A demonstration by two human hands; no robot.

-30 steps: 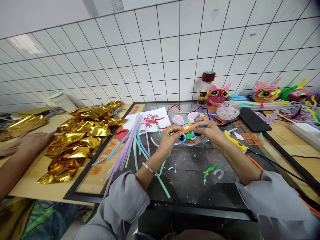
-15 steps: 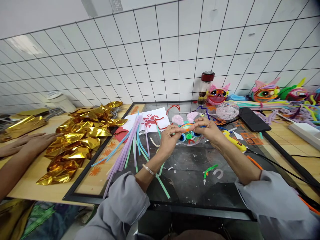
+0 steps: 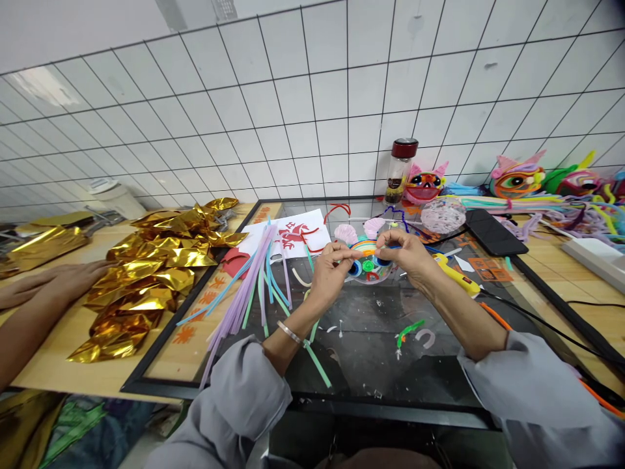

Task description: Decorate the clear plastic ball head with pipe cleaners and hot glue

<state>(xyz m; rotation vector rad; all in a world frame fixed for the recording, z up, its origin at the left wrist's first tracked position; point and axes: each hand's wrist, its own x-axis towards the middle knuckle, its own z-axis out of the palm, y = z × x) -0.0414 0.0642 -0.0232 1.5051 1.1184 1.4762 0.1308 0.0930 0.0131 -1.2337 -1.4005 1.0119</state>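
In front of me lies a round animal face (image 3: 370,277) with pink ears, blue-rimmed eyes, a green nose and a red mouth. Across its forehead run curved pipe cleaners in orange, yellow and teal. My left hand (image 3: 332,268) is closed at the left end of the orange pipe cleaner (image 3: 365,251), thumb and forefinger pinched. My right hand (image 3: 404,255) is pinched at the other end, over the right eye. My fingers partly cover both eyes and the upper edge of the face.
Loose purple, blue and green pipe cleaners (image 3: 244,286) lie on the left of the dark mat. A yellow glue gun (image 3: 456,277), a phone (image 3: 495,232) and a bottle (image 3: 398,172) stand or lie beyond. Gold foil (image 3: 141,280) and another person's hand (image 3: 73,277) are at left.
My right fingertips have shifted slightly right and down, showing more of the coloured bands on the forehead. My left hand stays nearly in place.
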